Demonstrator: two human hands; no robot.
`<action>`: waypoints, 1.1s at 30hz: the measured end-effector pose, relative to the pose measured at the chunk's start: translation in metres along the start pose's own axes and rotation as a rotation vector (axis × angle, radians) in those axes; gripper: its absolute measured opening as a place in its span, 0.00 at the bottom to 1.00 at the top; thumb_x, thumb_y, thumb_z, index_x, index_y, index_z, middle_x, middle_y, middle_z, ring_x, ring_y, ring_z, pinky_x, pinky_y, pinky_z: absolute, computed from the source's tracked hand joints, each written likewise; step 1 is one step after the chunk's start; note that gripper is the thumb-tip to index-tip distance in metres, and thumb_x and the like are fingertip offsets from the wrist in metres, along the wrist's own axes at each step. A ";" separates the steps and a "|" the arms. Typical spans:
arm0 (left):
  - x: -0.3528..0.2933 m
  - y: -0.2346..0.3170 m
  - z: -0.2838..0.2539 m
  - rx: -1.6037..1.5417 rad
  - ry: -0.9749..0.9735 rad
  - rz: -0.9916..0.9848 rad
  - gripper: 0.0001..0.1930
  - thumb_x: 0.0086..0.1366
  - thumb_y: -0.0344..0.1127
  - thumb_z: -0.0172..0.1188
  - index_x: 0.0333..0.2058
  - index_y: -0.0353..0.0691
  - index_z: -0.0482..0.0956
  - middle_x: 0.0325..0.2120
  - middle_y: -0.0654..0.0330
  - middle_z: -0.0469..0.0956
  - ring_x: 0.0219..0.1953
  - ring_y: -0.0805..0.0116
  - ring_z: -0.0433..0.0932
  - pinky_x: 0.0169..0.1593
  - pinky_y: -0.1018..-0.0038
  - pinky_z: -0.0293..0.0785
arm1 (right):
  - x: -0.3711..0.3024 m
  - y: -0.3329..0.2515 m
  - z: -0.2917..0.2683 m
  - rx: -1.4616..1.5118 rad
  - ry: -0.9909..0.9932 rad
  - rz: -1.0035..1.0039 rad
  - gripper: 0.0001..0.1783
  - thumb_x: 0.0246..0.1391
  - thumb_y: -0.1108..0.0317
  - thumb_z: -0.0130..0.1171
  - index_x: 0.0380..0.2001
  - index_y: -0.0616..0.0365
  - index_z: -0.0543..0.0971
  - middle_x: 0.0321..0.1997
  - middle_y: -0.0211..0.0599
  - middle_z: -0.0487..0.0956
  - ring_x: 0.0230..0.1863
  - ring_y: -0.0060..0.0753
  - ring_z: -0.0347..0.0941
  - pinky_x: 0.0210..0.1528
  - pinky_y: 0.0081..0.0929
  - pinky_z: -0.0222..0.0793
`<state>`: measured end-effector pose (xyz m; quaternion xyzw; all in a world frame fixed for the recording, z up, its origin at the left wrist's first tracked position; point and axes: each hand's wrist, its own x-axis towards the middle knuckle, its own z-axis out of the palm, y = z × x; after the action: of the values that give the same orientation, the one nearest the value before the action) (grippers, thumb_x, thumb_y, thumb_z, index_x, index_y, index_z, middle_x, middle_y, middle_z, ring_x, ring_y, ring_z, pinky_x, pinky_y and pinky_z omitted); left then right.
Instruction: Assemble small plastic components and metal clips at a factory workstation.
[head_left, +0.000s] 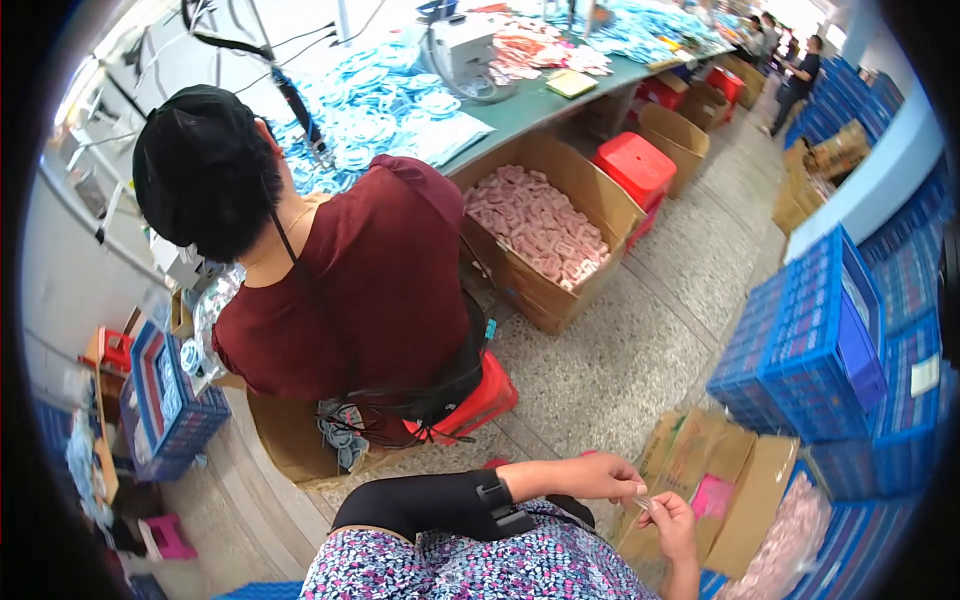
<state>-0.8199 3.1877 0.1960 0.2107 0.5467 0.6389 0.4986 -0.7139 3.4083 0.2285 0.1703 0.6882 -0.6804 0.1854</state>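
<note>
My left hand (592,477) reaches in from the left under a black sleeve (430,505), its fingertips pinched together. Close against it, my right hand (674,524) is pinched too. Between the two sets of fingertips is a small pale, thin thing (643,503), too small to name. Just beyond and below them lies an opened cardboard box (705,450) with a bright pink piece (712,496) on it. Beside the cardboard, a clear bag of pale pink pieces (785,540) rests on a blue crate (860,550).
A seated co-worker in a dark red shirt (350,290) is ahead of me on a red stool (480,400), at a green table (520,115) heaped with light blue pieces (370,110). A carton (540,300) holds pink pieces. Blue crates (790,330) stack up at the right.
</note>
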 end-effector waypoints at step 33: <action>-0.055 0.358 -0.350 0.020 2.169 1.110 0.12 0.71 0.34 0.44 0.47 0.34 0.69 0.35 0.54 0.78 0.29 0.67 0.77 0.35 0.73 0.74 | 0.535 -0.303 -0.201 -0.271 -0.559 -0.015 0.06 0.59 0.70 0.54 0.31 0.61 0.74 0.23 0.34 0.78 0.24 0.23 0.75 0.30 0.22 0.73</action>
<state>-1.2282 3.0032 0.4269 -0.2236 0.5201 0.6057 -0.5592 -1.3336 3.5950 0.2335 -0.0549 0.6962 -0.6045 0.3833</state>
